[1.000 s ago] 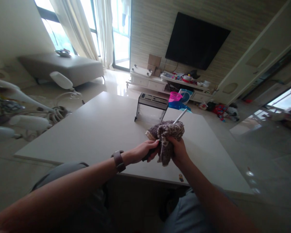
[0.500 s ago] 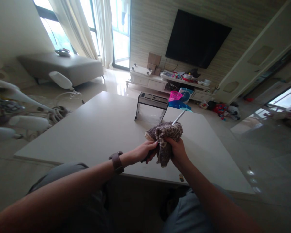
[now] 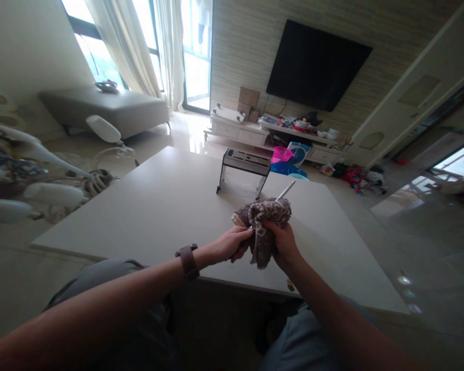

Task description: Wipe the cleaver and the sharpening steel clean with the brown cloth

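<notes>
My right hand (image 3: 281, 239) is wrapped around a brown, fluffy cloth (image 3: 268, 214), bunched up with one end hanging over the table's near edge. A slim pale rod (image 3: 286, 190) sticks out of the cloth's top, slanting up to the right. My left hand (image 3: 235, 243), with a brown-strapped watch on the wrist, is closed just left of the cloth, in line with the rod. Its fingers appear to grip the rod's lower end, which they mostly hide. The rod's middle is covered by the cloth.
A white table (image 3: 158, 206) spreads before me. On it, beyond the cloth, stands a black-framed clear box (image 3: 243, 175). A small dark-and-yellow item (image 3: 291, 285) is at the near edge. White lamp shades (image 3: 54, 193) crowd the left side. A pink basket (image 3: 281, 154) is behind the table.
The view has shifted slightly, so the room sits a little lower and to the right. Both hands keep their grip, and the rod's protruding end looks slightly lower against the cloth.
</notes>
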Tool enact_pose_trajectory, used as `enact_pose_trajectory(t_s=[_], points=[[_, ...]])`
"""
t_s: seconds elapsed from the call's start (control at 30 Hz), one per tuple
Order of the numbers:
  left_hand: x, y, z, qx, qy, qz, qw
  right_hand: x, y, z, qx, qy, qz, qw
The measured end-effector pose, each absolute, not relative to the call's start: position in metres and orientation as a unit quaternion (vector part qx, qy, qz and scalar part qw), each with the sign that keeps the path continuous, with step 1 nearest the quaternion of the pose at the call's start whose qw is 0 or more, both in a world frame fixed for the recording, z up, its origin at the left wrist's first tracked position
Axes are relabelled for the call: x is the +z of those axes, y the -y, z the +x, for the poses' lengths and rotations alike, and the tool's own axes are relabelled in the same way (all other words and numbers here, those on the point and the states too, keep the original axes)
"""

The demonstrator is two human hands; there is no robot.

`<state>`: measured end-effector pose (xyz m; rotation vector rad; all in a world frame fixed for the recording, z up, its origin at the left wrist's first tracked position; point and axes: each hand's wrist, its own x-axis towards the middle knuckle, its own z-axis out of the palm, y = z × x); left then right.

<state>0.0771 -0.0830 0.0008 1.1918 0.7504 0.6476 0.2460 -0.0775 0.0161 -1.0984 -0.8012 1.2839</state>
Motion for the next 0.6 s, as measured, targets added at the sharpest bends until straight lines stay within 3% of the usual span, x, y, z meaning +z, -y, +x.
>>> enact_pose_trajectory(t_s=[0.6], points=[[0.015, 0.087, 0.078, 0.314, -0.334, 0.570, 0.682, 0.032, 0.083, 0.240, 0.490, 0.338, -0.475, 0.648]])
